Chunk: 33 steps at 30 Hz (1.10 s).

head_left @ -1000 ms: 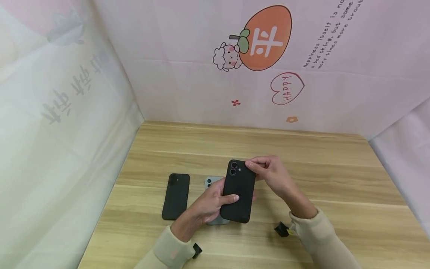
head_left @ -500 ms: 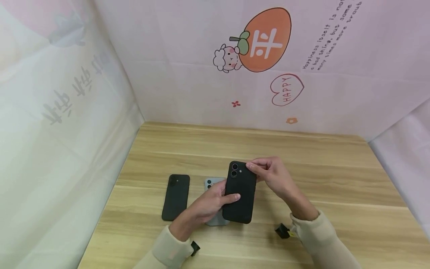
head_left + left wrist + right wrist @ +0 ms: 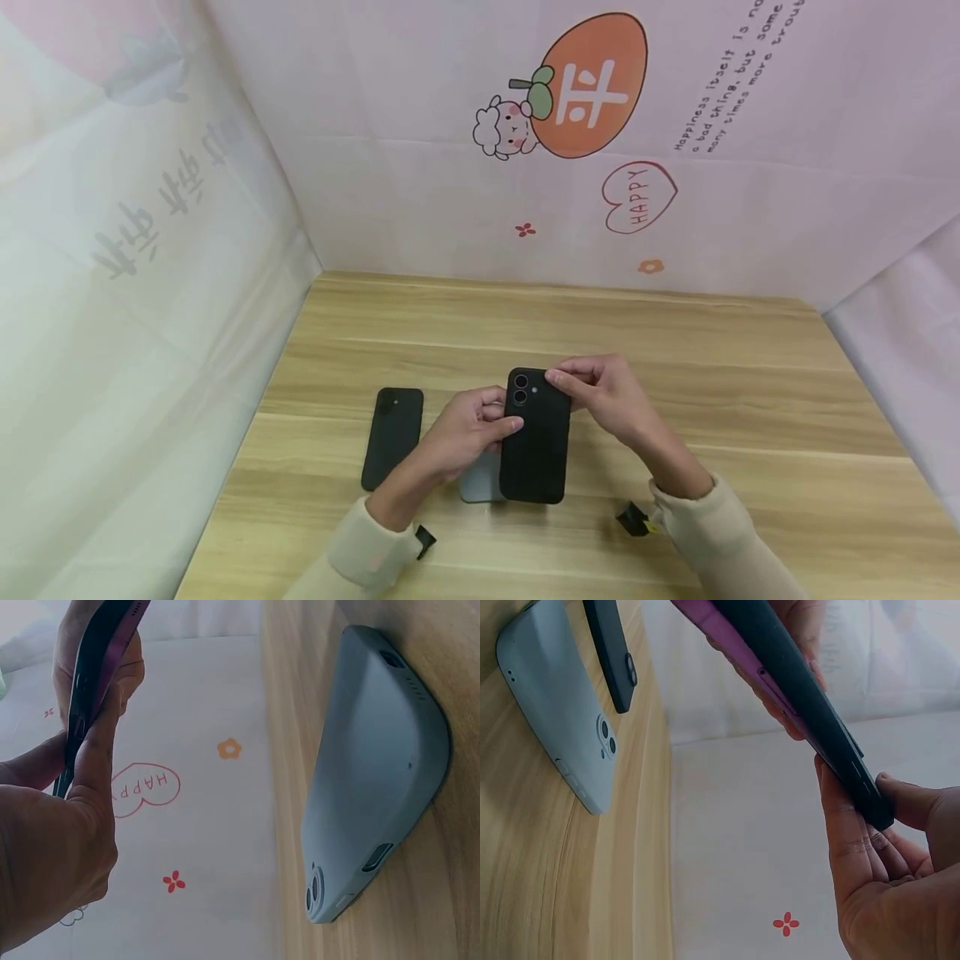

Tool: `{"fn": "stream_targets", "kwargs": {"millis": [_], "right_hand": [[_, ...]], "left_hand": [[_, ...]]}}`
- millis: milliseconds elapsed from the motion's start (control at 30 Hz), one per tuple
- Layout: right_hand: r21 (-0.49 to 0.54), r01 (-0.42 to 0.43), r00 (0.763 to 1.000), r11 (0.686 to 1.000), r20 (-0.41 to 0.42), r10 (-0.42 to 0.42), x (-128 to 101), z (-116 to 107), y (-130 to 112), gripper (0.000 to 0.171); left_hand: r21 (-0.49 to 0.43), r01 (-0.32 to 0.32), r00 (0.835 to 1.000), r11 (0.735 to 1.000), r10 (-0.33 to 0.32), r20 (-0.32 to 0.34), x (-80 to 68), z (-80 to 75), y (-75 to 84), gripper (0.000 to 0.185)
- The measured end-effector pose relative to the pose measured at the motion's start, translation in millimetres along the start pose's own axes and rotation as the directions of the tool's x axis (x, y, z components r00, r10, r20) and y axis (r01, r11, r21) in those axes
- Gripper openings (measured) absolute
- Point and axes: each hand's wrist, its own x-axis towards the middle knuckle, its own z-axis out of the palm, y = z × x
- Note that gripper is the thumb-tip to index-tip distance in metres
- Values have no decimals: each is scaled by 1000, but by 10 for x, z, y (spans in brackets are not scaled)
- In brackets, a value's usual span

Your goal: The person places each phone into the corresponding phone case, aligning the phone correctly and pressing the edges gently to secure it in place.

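Note:
Both hands hold up a phone in a black case (image 3: 534,454), its back and two camera lenses facing up in the head view. The left hand (image 3: 468,429) pinches its left edge, thumb on the back just below the lenses. At the upper right corner, the right hand (image 3: 611,392) pinches it between thumb and fingers. The right wrist view shows a purple-pink phone (image 3: 721,630) along the black case, the pink side standing out from the case at one end. In the left wrist view the left hand (image 3: 64,832) grips the case's edge.
A blue-grey cased phone (image 3: 480,483) lies on the wooden table (image 3: 712,375) beneath the left hand, partly covered. Farther left lies a black phone (image 3: 392,437). A printed white cloth (image 3: 420,208) hangs behind the table. Small black devices (image 3: 633,518) sit at both wrists.
The left hand has slid up the case's left edge, its thumb moving from mid-back to just under the lenses. The case has dropped slightly and stands straighter. The right hand keeps its corner grip.

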Motion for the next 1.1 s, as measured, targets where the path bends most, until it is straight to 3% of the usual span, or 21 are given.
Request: {"fn": "stream_targets", "kwargs": {"millis": [200,300,467,633,900,1100], "right_hand": [[23,-29,1000,999,-7,29,-35,32,17,26],[32,-50,999,998,2,50,-85,51,44,24],[27,-84,996,996,41,83,-201,98,129,25],[29,-66,996,997,69,64,-262,162,210,24],[16,-10,998,1000,62,9,-277,195,216,19],[20,-1,998,1000,67,0,-286,181,193,20]], "left_hand": [[7,-18,999,1000,18,-41,-16,5,21,27],[-8,-20,995,1000,19,-102,-16,-12,42,27],[-80,-56,971,995,36,-238,-11,-56,79,25],[-138,-82,947,987,34,-320,-19,-71,98,28],[-156,-81,948,984,28,-316,-24,-63,77,25],[-160,-75,958,984,27,-284,-20,-73,76,24]]}}
